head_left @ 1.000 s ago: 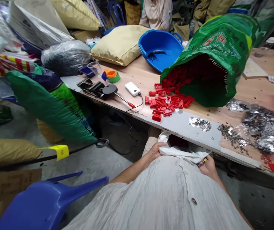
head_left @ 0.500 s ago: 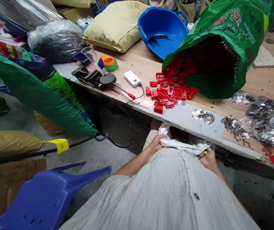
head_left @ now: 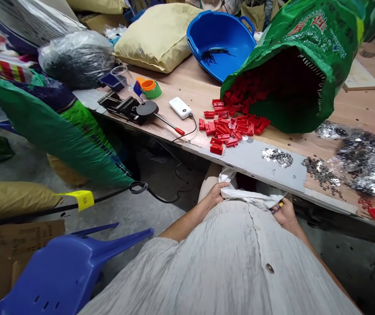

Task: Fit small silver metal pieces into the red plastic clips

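My left hand (head_left: 214,195) grips the left edge of a white bag (head_left: 249,197) held in my lap under the table edge. My right hand (head_left: 284,213) grips the bag's right edge and also pinches a small dark and yellow item. On the wooden table (head_left: 187,87) above, a pile of red plastic clips (head_left: 230,127) spills from a big green sack (head_left: 299,52) lying on its side. Small shiny metal parts (head_left: 277,156) lie on a grey strip at the table's front edge.
A blue basin (head_left: 220,39) with a few dark pieces, a yellow pillow-like bag (head_left: 157,37), a white power bank (head_left: 180,107), a black press tool (head_left: 131,108) and tape rolls (head_left: 150,88) stand on the table. A heap of metal parts (head_left: 361,162) lies right. A blue chair (head_left: 69,267) and green sack (head_left: 59,131) stand left.
The view has tilted downward and a little closer to the table. My hands keep their hold on the white bag, which sits slightly higher against the table edge.
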`<state>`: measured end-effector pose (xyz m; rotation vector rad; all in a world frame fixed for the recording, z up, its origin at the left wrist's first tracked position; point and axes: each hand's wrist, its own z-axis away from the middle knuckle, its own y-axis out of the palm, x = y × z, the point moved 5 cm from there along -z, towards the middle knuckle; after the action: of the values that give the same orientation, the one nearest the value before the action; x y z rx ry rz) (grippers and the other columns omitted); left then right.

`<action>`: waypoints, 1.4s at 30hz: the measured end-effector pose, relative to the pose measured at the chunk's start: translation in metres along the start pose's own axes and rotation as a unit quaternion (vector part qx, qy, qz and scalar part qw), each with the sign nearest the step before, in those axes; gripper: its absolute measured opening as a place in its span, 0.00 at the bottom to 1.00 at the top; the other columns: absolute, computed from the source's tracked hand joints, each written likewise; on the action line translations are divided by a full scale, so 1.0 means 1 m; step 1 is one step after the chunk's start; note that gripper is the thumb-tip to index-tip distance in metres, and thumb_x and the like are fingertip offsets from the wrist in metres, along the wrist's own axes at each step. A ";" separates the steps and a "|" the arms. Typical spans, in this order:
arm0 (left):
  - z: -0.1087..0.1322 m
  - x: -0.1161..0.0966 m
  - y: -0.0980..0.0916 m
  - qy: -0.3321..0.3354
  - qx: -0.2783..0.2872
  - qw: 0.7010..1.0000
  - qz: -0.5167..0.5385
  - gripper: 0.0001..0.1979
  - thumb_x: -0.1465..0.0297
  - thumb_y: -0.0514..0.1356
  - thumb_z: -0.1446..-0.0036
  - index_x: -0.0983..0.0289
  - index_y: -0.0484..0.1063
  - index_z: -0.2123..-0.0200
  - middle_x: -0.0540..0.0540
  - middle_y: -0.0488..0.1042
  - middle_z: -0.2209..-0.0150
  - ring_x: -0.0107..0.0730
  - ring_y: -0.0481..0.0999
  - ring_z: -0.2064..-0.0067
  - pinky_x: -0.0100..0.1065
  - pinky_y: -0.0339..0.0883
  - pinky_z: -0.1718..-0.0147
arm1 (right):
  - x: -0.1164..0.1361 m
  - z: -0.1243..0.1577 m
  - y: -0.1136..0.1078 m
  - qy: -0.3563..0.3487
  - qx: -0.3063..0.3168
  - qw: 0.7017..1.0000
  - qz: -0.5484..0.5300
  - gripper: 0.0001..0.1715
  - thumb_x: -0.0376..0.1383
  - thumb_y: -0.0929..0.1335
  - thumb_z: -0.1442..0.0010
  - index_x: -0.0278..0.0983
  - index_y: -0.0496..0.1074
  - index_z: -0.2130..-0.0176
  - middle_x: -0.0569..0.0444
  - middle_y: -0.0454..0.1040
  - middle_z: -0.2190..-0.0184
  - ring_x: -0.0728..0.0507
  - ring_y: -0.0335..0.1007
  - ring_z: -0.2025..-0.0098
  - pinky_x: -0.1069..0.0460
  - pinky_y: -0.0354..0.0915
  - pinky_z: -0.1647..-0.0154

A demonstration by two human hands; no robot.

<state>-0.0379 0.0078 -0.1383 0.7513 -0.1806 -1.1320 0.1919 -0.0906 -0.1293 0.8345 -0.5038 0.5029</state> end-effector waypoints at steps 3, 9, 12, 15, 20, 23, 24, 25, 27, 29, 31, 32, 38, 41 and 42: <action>0.000 0.001 0.000 -0.003 0.004 1.000 0.001 0.04 0.77 0.62 0.52 0.68 0.69 0.71 0.54 0.74 0.78 0.35 0.76 0.75 0.36 0.72 0.64 | 0.001 0.003 0.000 -0.003 -0.003 1.000 0.006 0.21 0.37 0.68 0.48 0.39 0.51 0.80 0.65 0.50 0.88 0.54 0.43 0.88 0.57 0.48 0.88; -0.004 0.000 -0.005 0.001 0.004 1.000 0.007 0.05 0.77 0.63 0.52 0.67 0.68 0.72 0.53 0.73 0.79 0.32 0.74 0.76 0.35 0.71 0.66 | -0.002 0.005 0.001 -0.004 -0.011 1.000 0.018 0.22 0.39 0.69 0.47 0.39 0.51 0.79 0.64 0.51 0.87 0.54 0.43 0.87 0.57 0.47 0.88; -0.006 0.000 -0.006 0.006 0.006 1.000 0.007 0.05 0.77 0.63 0.52 0.67 0.69 0.71 0.52 0.74 0.79 0.32 0.74 0.76 0.34 0.71 0.66 | -0.007 0.003 0.003 0.001 -0.015 1.000 0.023 0.22 0.38 0.70 0.49 0.39 0.52 0.79 0.64 0.51 0.87 0.54 0.43 0.86 0.57 0.47 0.88; -0.006 -0.001 -0.004 0.009 0.011 1.000 0.003 0.05 0.77 0.64 0.52 0.68 0.69 0.71 0.52 0.74 0.78 0.31 0.74 0.76 0.33 0.70 0.66 | -0.012 0.000 0.008 0.007 -0.016 1.000 0.026 0.21 0.37 0.70 0.50 0.39 0.53 0.80 0.64 0.52 0.87 0.53 0.44 0.86 0.57 0.48 0.88; -0.003 -0.002 -0.001 0.010 0.018 1.000 -0.006 0.06 0.79 0.63 0.52 0.68 0.70 0.70 0.52 0.74 0.78 0.31 0.76 0.74 0.32 0.71 0.65 | -0.014 -0.001 0.011 0.016 -0.016 0.999 0.031 0.20 0.36 0.70 0.52 0.39 0.53 0.80 0.63 0.53 0.87 0.54 0.44 0.86 0.56 0.47 0.87; -0.004 0.000 0.002 0.006 0.015 1.000 -0.012 0.05 0.79 0.63 0.53 0.68 0.70 0.71 0.52 0.74 0.79 0.34 0.77 0.73 0.33 0.71 0.64 | -0.012 0.000 0.010 0.016 -0.017 0.999 0.038 0.20 0.37 0.70 0.51 0.39 0.53 0.79 0.63 0.52 0.87 0.54 0.44 0.86 0.56 0.47 0.87; -0.004 0.000 0.003 0.005 0.013 1.000 -0.014 0.05 0.79 0.63 0.53 0.68 0.70 0.71 0.53 0.74 0.79 0.34 0.78 0.72 0.33 0.71 0.64 | -0.012 0.000 0.010 0.015 -0.018 0.999 0.041 0.21 0.37 0.71 0.51 0.39 0.53 0.79 0.64 0.52 0.87 0.54 0.44 0.86 0.56 0.47 0.87; -0.004 0.001 0.004 0.005 0.012 1.000 -0.015 0.05 0.79 0.63 0.53 0.68 0.70 0.70 0.53 0.74 0.79 0.34 0.78 0.72 0.33 0.71 0.64 | -0.011 0.000 0.010 0.013 -0.018 0.999 0.043 0.21 0.37 0.71 0.52 0.39 0.53 0.79 0.64 0.53 0.87 0.54 0.44 0.86 0.56 0.46 0.87; -0.005 0.002 0.007 0.007 0.010 1.000 -0.018 0.06 0.79 0.63 0.53 0.68 0.70 0.69 0.53 0.75 0.79 0.35 0.78 0.72 0.34 0.71 0.64 | -0.009 0.000 0.011 0.009 -0.019 0.999 0.046 0.21 0.37 0.71 0.52 0.39 0.54 0.79 0.64 0.53 0.87 0.54 0.44 0.86 0.56 0.46 0.87; -0.004 0.002 0.009 0.012 0.009 1.000 -0.021 0.07 0.79 0.63 0.53 0.68 0.71 0.68 0.53 0.75 0.78 0.34 0.78 0.73 0.34 0.71 0.65 | -0.008 0.000 0.012 0.003 -0.021 0.999 0.049 0.20 0.37 0.72 0.52 0.39 0.54 0.79 0.64 0.53 0.87 0.54 0.44 0.86 0.55 0.46 0.87; -0.004 0.002 0.009 0.022 0.006 0.999 -0.025 0.08 0.78 0.64 0.53 0.68 0.71 0.67 0.53 0.75 0.78 0.33 0.77 0.74 0.33 0.71 0.66 | -0.007 0.001 0.012 -0.004 -0.027 0.998 0.051 0.20 0.37 0.71 0.52 0.39 0.54 0.79 0.64 0.53 0.87 0.54 0.45 0.86 0.55 0.47 0.88; -0.004 0.001 0.009 0.030 0.003 0.999 -0.027 0.08 0.78 0.64 0.54 0.68 0.70 0.68 0.52 0.75 0.78 0.32 0.76 0.75 0.33 0.71 0.67 | -0.006 0.002 0.011 -0.007 -0.031 0.998 0.052 0.20 0.37 0.71 0.51 0.39 0.54 0.79 0.64 0.53 0.87 0.54 0.45 0.86 0.55 0.48 0.88; 0.003 -0.013 -0.003 0.131 -0.026 0.990 -0.036 0.14 0.75 0.68 0.57 0.66 0.69 0.65 0.49 0.75 0.74 0.27 0.74 0.74 0.30 0.68 0.67 | 0.003 0.019 -0.002 -0.047 -0.088 0.994 0.055 0.18 0.36 0.71 0.52 0.39 0.56 0.78 0.65 0.53 0.86 0.55 0.47 0.85 0.58 0.51 0.88; 0.007 -0.023 -0.004 0.184 -0.030 0.981 -0.055 0.19 0.74 0.70 0.59 0.65 0.71 0.61 0.49 0.76 0.71 0.27 0.73 0.72 0.29 0.66 0.66 | 0.013 0.031 -0.007 -0.067 -0.106 0.990 0.063 0.17 0.34 0.73 0.54 0.38 0.60 0.76 0.66 0.54 0.85 0.56 0.48 0.84 0.59 0.51 0.87; 0.008 -0.026 -0.004 0.195 -0.029 0.978 -0.061 0.21 0.74 0.71 0.60 0.65 0.71 0.60 0.49 0.76 0.70 0.27 0.73 0.71 0.29 0.66 0.66 | 0.016 0.034 -0.009 -0.068 -0.106 0.989 0.073 0.17 0.34 0.74 0.55 0.38 0.61 0.76 0.66 0.54 0.84 0.56 0.48 0.84 0.60 0.51 0.87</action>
<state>-0.0566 0.0263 -0.1292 0.9258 0.2317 -1.0780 0.2023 -0.1194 -0.1049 0.6319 -0.7345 0.5186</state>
